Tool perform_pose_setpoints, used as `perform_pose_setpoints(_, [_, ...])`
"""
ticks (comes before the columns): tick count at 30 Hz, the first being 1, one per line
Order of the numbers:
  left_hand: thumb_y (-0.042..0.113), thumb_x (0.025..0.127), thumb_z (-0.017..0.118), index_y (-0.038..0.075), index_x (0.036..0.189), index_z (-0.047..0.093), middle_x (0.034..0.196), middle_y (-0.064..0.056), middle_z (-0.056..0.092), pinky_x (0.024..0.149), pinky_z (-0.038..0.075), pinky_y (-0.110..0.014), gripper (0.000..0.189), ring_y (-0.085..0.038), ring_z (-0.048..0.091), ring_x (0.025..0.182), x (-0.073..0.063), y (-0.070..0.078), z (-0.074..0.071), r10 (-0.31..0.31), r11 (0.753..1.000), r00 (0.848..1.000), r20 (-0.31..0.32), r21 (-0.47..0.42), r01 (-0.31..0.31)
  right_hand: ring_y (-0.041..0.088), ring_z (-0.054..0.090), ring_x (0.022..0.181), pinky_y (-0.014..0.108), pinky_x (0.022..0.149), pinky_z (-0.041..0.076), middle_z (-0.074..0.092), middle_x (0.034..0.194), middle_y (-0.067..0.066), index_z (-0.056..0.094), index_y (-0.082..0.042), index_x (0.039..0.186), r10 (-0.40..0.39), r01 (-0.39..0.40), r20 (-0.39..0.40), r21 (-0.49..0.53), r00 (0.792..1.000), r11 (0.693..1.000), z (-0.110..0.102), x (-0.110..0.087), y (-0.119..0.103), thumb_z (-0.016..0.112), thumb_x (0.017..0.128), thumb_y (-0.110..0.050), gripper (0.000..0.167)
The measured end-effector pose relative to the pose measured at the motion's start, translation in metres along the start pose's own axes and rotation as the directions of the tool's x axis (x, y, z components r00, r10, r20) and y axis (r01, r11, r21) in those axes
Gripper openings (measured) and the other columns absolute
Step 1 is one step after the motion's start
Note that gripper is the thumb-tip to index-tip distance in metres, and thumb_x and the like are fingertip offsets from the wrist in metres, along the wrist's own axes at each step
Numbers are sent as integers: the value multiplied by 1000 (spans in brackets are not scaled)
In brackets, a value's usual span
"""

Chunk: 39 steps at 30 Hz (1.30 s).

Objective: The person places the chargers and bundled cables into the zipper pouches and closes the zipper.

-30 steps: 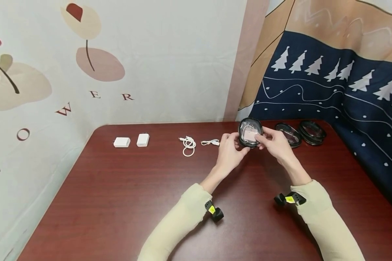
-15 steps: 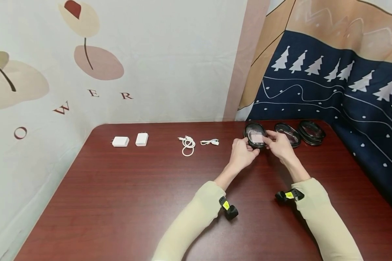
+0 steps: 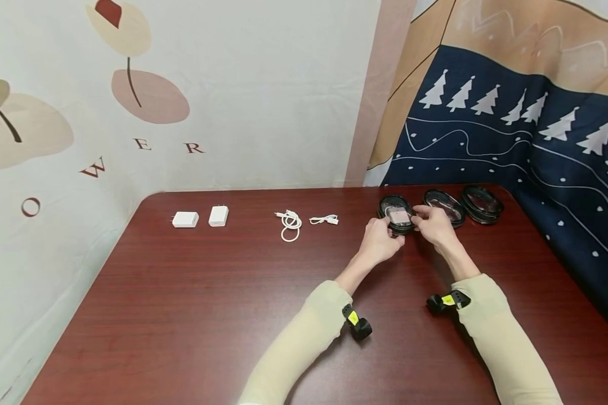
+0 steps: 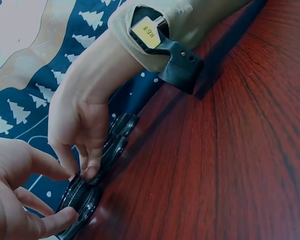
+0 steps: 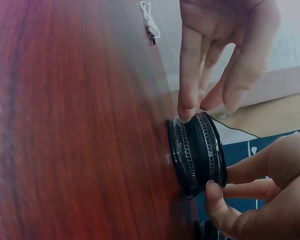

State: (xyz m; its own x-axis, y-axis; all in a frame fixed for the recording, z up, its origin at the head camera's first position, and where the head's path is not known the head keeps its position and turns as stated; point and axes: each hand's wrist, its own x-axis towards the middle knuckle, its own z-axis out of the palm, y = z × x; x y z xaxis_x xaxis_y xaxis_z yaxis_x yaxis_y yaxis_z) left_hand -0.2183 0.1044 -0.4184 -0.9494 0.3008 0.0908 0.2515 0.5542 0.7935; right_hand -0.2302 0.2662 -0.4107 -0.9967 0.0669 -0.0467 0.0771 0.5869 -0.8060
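black oval clear-topped case [image 3: 396, 211]: and it's down! held up a second ago, now it looks to be resting on the dark red wood-grain table [image 3: 263, 292].
left hand [image 3: 378, 242]: thumb and fingers pinching the near left edge.
right hand [image 3: 433, 227]: pinching the right edge.
row: it's now just beside a second black oval case [image 3: 445, 206]; placing nearly done, i'd say, neither hand off yet.
long white coiled cable [image 3: 290, 226]: untouched, off left.
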Motion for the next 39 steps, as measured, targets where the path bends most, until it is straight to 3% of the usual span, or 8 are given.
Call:
perform_pose_setpoints(3, [10, 85, 73, 0, 96, 69, 81, -1, 49, 69, 40, -21, 15, -13, 47, 84, 0, 0, -1, 2, 1000, 1000, 1, 14, -2, 36, 62, 101, 28, 78, 55, 56, 123, 33, 46, 17, 139, -8, 7, -10, -66, 1000, 998, -2, -2, -2, 50, 102, -2, 42])
perform_pose_setpoints(8, [8, 87, 71, 2, 110, 71, 94, -8, 60, 72, 44, -21, 24, -14, 52, 85, -3, 1, -3, 9, 999, 1000, 3, 50, -9, 40, 63, 100, 44, 83, 49, 64, 115, 31, 57, 13, 130, -94, 80, -65, -198, 993, 977, -7, -4, -5, 55, 98, -6, 36])
perform_pose_setpoints(14, [6, 92, 65, 4, 119, 70, 112, -11, 66, 91, 50, -30, 28, -22, 61, 108, -7, -2, -9, 41, 988, 999, 34, 150, -45, 43, 62, 96, 57, 90, 43, 65, 110, 32, 60, 11, 126, -215, 176, -123, -270, 969, 947, -15, -5, -8, 60, 95, -7, 36])
perform_pose_setpoints(21, [5, 94, 61, 5, 128, 68, 127, -10, 62, 97, 50, -33, 35, -23, 58, 120, -11, -9, -20, 48, 975, 998, 27, 214, -52, 47, 44, 122, 60, 102, 34, 54, 124, 35, 53, 8, 134, -223, 174, -144, -293, 964, 940, -24, -6, -8, 61, 95, -11, 45])
perform_pose_setpoints(26, [5, 94, 58, 6, 127, 68, 132, -11, 59, 92, 53, -39, 34, -28, 56, 123, -14, -16, -31, 44, 963, 998, 33, 264, -51, 55, 29, 132, 66, 106, 29, 38, 142, 37, 44, 7, 142, -195, 155, -103, -311, 975, 938, -31, -4, 2, 62, 95, -16, 55])
perform_pose_setpoints(30, [6, 95, 59, 5, 126, 68, 133, -12, 58, 91, 54, -42, 32, -31, 54, 122, -16, -24, -42, 59, 944, 998, 32, 323, -66, 60, 23, 135, 70, 107, 23, 27, 149, 39, 39, 6, 145, -220, 192, -44, -345, 975, 919, -36, 0, 12, 64, 95, -19, 62])
perform_pose_setpoints(34, [6, 94, 60, 5, 125, 68, 131, -14, 58, 94, 52, -42, 32, -33, 55, 119, -17, -34, -54, 101, 914, 995, 21, 394, -101, 63, 16, 138, 76, 108, 14, 19, 153, 40, 35, 4, 148, -223, 212, 14, -379, 975, 901, -42, 4, 22, 67, 95, -23, 68])
perform_pose_setpoints(39, [5, 93, 62, 3, 128, 66, 130, -16, 57, 102, 46, -41, 34, -35, 55, 117, -20, -48, -71, 142, 866, 990, 6, 483, -127, 64, 11, 140, 79, 107, 10, 12, 156, 40, 31, 0, 152, -182, 190, 57, -392, 982, 900, -45, 7, 27, 66, 96, -30, 73])
